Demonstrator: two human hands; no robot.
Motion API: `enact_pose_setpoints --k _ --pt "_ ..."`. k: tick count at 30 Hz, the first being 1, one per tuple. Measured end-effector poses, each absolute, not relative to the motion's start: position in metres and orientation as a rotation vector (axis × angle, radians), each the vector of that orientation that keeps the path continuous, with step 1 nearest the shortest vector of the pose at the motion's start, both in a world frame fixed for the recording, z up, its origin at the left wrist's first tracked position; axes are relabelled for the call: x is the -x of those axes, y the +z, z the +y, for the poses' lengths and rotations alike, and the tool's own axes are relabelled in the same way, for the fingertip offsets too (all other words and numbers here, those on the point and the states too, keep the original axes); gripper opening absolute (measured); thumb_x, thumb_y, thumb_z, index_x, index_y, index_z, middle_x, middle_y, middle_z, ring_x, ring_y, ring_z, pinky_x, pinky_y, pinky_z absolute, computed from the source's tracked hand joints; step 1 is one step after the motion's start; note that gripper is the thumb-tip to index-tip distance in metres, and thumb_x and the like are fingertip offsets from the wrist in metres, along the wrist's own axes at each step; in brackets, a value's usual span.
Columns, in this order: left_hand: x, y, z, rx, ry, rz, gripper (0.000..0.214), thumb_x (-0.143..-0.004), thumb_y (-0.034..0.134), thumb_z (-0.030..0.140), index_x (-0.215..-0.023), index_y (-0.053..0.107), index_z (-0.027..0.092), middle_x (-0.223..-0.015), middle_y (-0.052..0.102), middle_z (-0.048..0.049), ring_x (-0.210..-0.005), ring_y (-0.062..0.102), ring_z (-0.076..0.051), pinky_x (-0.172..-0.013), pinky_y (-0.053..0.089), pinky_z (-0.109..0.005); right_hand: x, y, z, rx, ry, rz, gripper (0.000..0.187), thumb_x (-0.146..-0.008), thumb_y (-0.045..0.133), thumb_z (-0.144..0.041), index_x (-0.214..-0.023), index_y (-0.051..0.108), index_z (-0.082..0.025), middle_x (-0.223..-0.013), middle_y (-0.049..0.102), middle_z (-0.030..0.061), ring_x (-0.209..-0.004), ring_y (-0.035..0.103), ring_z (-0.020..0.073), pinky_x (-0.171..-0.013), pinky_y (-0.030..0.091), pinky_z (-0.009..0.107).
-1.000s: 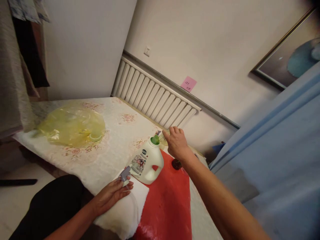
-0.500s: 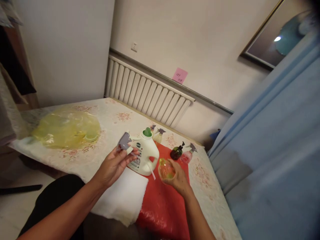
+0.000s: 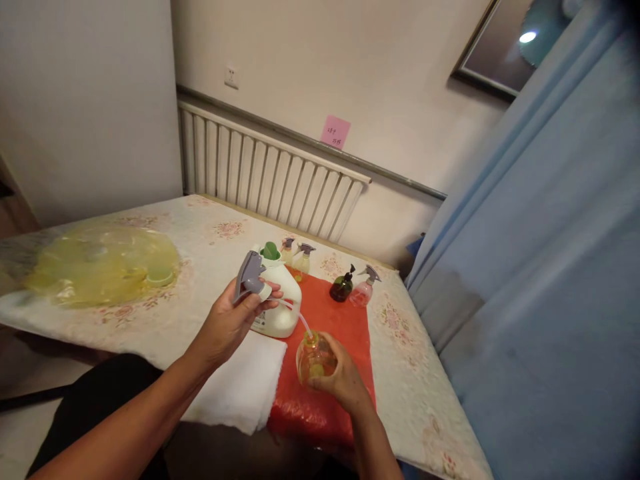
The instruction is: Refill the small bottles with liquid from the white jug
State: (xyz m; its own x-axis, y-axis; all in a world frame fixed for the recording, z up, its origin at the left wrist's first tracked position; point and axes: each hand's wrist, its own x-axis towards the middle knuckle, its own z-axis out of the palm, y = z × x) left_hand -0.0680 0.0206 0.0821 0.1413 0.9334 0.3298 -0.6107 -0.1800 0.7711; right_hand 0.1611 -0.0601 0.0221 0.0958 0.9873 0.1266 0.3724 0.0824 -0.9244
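We see a pale blue fabric curtain [image 3: 540, 267] filling the right side, and left of it a table under a cream floral cloth [image 3: 200, 233] that stands against a white ribbed radiator [image 3: 265, 177]. A crumpled sheet of translucent yellow plastic [image 3: 100, 263] lies on the table's far left, well apart from the hands. A red plastic mat [image 3: 340, 317] covers the near middle of the table, with a folded white towel [image 3: 240, 393] just beside its left edge. A white plastic detergent jug with a green cap [image 3: 277, 303] stands where the mat and towel meet. In front of the jug, the left hand [image 3: 227, 323] is closed around a grey plastic trigger spray head [image 3: 249, 275], lifted clear of the table. The right hand [image 3: 345, 383] is wrapped around a small round clear yellow-tinted bottle [image 3: 314, 357], held upright over the near part of the mat. The spray head's thin clear dip tube [image 3: 295, 312] slants down to the bottle's mouth; we cannot tell whether its tip is inside. Behind stand two small yellowish spray bottles [image 3: 301, 261], a dark green pump bottle [image 3: 342, 288] and a pink spray bottle [image 3: 361, 293]. A pink sticky note [image 3: 335, 131] is on the wall.
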Motion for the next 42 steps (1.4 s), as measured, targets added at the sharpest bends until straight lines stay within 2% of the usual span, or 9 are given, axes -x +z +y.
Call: enact_pose_setpoints --k 8,15,22,27,32,37,42 --pt "0.055 0.070 0.013 -1.230 1.238 0.456 0.033 -0.084 0.071 0.035 -0.111 0.063 0.020 -0.105 0.069 -0.0051 -0.098 0.067 -0.024 -0.084 0.053 -0.035 -0.154 0.029 -0.064 1.492 0.890 -1.395 0.081 -0.048 0.081 -0.012 -0.126 0.060 -0.022 -0.124 0.066 0.0071 -0.119 0.059 0.0295 -0.104 0.045 0.043" --pt "0.040 0.053 0.009 -1.267 1.023 0.527 0.040 -0.079 0.072 0.033 -0.117 0.066 0.022 -0.107 0.071 -0.0044 -0.109 0.061 -0.027 -0.098 0.042 -0.036 -0.143 0.032 -0.065 1.483 0.833 -1.488 0.083 -0.050 0.082 -0.013 -0.128 0.058 -0.023 -0.126 0.063 0.0069 -0.116 0.060 0.0278 -0.103 0.045 0.041" --pt "0.038 0.036 0.014 -1.253 0.998 0.568 0.037 -0.078 0.072 0.031 -0.114 0.069 0.022 -0.099 0.071 -0.0019 -0.101 0.061 -0.026 -0.099 0.039 -0.036 -0.135 0.030 -0.067 1.473 0.852 -1.483 0.078 -0.052 0.081 -0.015 -0.127 0.059 -0.023 -0.123 0.066 0.0061 -0.114 0.062 0.0280 -0.101 0.047 0.042" --pt "0.040 0.030 0.016 -1.346 0.964 0.575 0.039 -0.081 0.070 0.032 -0.119 0.068 0.022 -0.107 0.071 -0.0035 -0.108 0.059 -0.028 -0.104 0.036 -0.039 -0.132 0.028 -0.067 1.479 0.879 -1.427 0.080 -0.051 0.080 -0.012 -0.127 0.059 -0.023 -0.121 0.066 0.0056 -0.111 0.063 0.0268 -0.098 0.050 0.039" --pt "0.043 0.022 0.019 -1.365 0.950 0.556 0.043 -0.084 0.069 0.035 -0.125 0.065 0.023 -0.118 0.070 -0.0045 -0.115 0.057 -0.029 -0.107 0.036 -0.042 -0.128 0.025 -0.066 1.496 0.940 -1.337 0.083 -0.047 0.081 -0.012 -0.127 0.059 -0.022 -0.122 0.067 0.0054 -0.112 0.063 0.0288 -0.098 0.050 0.042" --pt "0.040 0.015 0.016 -1.266 0.972 0.535 0.043 -0.084 0.070 0.039 -0.124 0.064 0.024 -0.118 0.070 -0.0042 -0.118 0.057 -0.029 -0.108 0.036 -0.042 -0.122 0.027 -0.066 1.448 0.970 -1.310 0.078 -0.047 0.081 -0.014 -0.122 0.063 -0.025 -0.116 0.070 0.0031 -0.110 0.065 0.0290 -0.097 0.051 0.042" --pt "0.033 0.019 0.009 -1.184 1.022 0.551 0.047 -0.077 0.076 0.037 -0.121 0.064 0.023 -0.112 0.072 -0.0044 -0.115 0.060 -0.029 -0.104 0.041 -0.041 -0.116 0.027 -0.068 1.467 0.947 -1.332 0.075 -0.048 0.079 -0.015 -0.121 0.064 -0.028 -0.113 0.071 0.0015 -0.105 0.066 0.0285 -0.092 0.054 0.042"
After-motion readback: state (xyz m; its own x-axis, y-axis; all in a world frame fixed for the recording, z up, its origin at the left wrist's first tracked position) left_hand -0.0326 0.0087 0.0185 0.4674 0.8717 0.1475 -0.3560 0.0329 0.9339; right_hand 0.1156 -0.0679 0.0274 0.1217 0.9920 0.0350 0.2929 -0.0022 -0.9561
